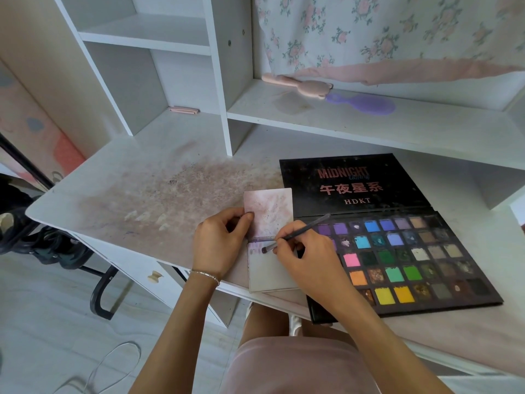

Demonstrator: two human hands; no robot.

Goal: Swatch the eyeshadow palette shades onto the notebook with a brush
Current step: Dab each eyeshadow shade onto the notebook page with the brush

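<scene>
Head view — right hand pinches brush, tip on notebook.

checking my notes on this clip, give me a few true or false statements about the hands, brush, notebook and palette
1. The right hand holds the brush. True.
2. The brush tip touches a yellow pan in the palette. False: it touches the lower page of the notebook.
3. The left hand grips the notebook's upper page. True.
4. The palette is closed. False: it lies open, lid flat.
5. The purple hairbrush lies on the desk. False: it lies on the shelf.
</scene>
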